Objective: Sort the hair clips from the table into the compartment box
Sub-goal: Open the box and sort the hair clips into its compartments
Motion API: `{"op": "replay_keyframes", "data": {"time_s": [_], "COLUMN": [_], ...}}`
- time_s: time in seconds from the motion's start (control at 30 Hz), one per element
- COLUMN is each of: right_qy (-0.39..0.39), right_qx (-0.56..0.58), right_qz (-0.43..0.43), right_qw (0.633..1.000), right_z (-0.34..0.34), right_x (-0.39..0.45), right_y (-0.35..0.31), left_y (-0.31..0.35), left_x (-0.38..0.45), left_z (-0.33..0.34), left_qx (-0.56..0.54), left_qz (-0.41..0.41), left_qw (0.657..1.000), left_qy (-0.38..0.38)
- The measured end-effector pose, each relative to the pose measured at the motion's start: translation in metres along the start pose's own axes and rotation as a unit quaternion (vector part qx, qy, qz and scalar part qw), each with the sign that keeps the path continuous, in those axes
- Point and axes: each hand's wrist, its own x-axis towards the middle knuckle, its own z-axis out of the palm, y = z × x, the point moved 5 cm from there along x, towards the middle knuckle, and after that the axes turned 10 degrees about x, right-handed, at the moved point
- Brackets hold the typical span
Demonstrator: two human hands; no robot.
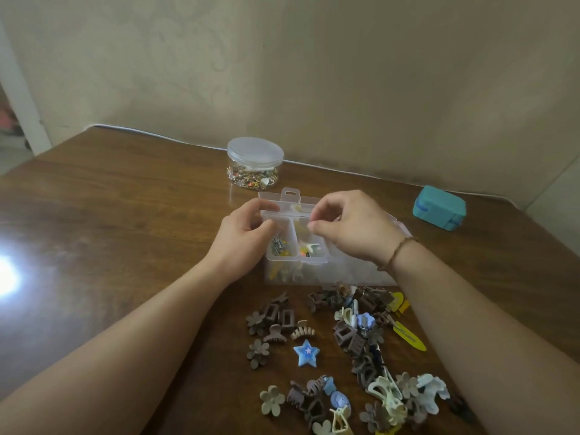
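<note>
Over the clear compartment box (314,259): left hand (241,233) grips its left corner; right hand (351,224) pinches, contents indiscernible. Nearer, below both: loose hair clips (351,340).

Beyond my left hand stands a lidded clear jar (255,163) of trinkets; a teal case (439,211) lies right of my right hand.
</note>
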Motion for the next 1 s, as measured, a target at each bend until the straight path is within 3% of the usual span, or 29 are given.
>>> {"op": "replay_keyframes", "data": {"time_s": [0.17, 0.37, 0.6, 0.87, 1.0], "right_qy": [0.069, 0.085, 0.145, 0.155, 0.155], "right_qx": [-0.051, -0.105, -0.11, -0.078, 0.003], "right_qz": [-0.055, 0.078, 0.116, 0.08, -0.003], "right_qw": [0.995, 0.988, 0.976, 0.982, 0.988], "right_z": [-0.049, -0.082, -0.071, -0.072, -0.061], "right_x": [-0.047, -0.14, -0.187, -0.18, -0.132], "right_y": [0.015, 0.092, 0.131, 0.114, 0.063], "left_y": [0.0, 0.0, 0.001, 0.001, 0.0], "left_x": [-0.001, 0.0, -0.001, -0.001, 0.0], "left_z": [-0.001, 0.0, 0.001, 0.001, 0.0], "left_qx": [0.001, -0.001, -0.003, -0.004, -0.001], "left_qz": [-0.001, -0.005, -0.005, -0.006, -0.003], "left_qw": [1.0, 1.0, 1.0, 1.0, 1.0], "left_qy": [0.002, 0.0, 0.0, 0.001, 0.0]}}
